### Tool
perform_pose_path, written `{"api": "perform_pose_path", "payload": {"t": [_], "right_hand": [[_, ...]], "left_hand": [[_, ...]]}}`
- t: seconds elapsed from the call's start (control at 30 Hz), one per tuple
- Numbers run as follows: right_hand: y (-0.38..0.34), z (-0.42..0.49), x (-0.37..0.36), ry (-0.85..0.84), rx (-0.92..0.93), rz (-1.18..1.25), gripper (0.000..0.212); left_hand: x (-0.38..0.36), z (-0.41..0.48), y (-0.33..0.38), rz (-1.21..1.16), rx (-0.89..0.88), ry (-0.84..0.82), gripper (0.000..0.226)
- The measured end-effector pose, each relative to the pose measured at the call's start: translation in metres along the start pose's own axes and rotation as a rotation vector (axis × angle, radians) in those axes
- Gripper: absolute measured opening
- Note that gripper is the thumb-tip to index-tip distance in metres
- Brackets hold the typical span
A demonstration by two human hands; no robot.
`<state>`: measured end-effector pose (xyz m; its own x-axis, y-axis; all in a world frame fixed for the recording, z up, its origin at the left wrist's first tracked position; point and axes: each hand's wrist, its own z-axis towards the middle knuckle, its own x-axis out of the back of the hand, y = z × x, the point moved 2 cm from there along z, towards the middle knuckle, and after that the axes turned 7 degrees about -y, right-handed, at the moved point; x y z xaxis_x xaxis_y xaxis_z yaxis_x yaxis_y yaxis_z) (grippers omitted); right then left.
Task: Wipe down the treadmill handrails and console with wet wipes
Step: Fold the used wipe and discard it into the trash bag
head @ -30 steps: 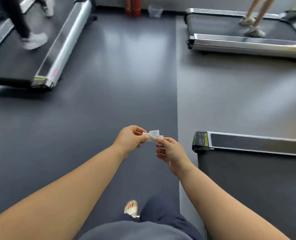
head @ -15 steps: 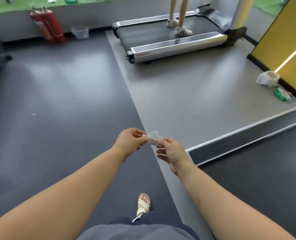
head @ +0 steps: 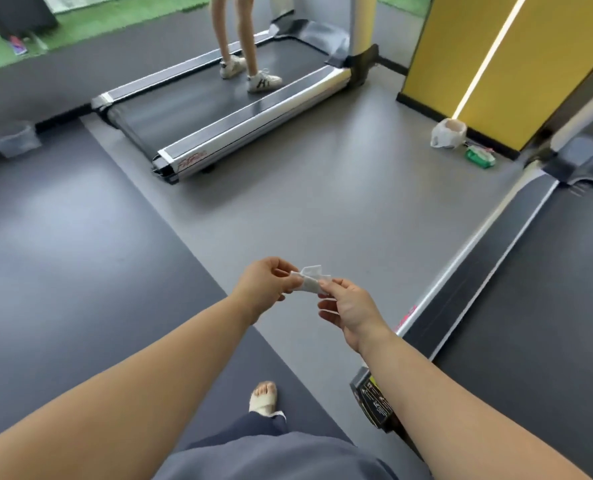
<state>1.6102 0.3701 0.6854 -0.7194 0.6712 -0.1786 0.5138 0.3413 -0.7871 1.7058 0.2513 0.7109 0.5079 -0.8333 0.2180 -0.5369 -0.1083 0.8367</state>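
Note:
A small folded white wet wipe is held in front of me, over the floor. My left hand pinches its left end and my right hand pinches its right end. A treadmill deck with a silver side rail runs along my right. Its handrails and console are out of view. A green pack of wipes lies on the floor by the yellow wall.
Another treadmill stands ahead with a person's legs on its belt. A white plastic bag sits by the yellow wall. My sandalled foot stands on the dark floor mat. A grey bin is at far left.
My view has swung to the right: the far treadmill and yellow wall have come closer and the near treadmill now runs along my right. Both hands keep pinching the wipe.

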Motion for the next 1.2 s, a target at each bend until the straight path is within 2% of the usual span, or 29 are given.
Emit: {"api": "perform_pose_path", "payload": {"t": [0.17,0.37,1.2], "right_hand": [[-0.053,0.064,0.005,0.128,0.013,0.101,0.011],[-0.114,0.153,0.053,0.287,0.025,0.233,0.008],[-0.479,0.549,0.302,0.583,0.051,0.399,0.008]], "left_hand": [[0.018,0.104,0.054,0.097,-0.014,-0.151,0.011],[-0.005,0.232,0.121,0.176,-0.044,-0.323,0.011],[-0.124,0.757,0.474,0.299,-0.128,-0.603,0.008]]}}
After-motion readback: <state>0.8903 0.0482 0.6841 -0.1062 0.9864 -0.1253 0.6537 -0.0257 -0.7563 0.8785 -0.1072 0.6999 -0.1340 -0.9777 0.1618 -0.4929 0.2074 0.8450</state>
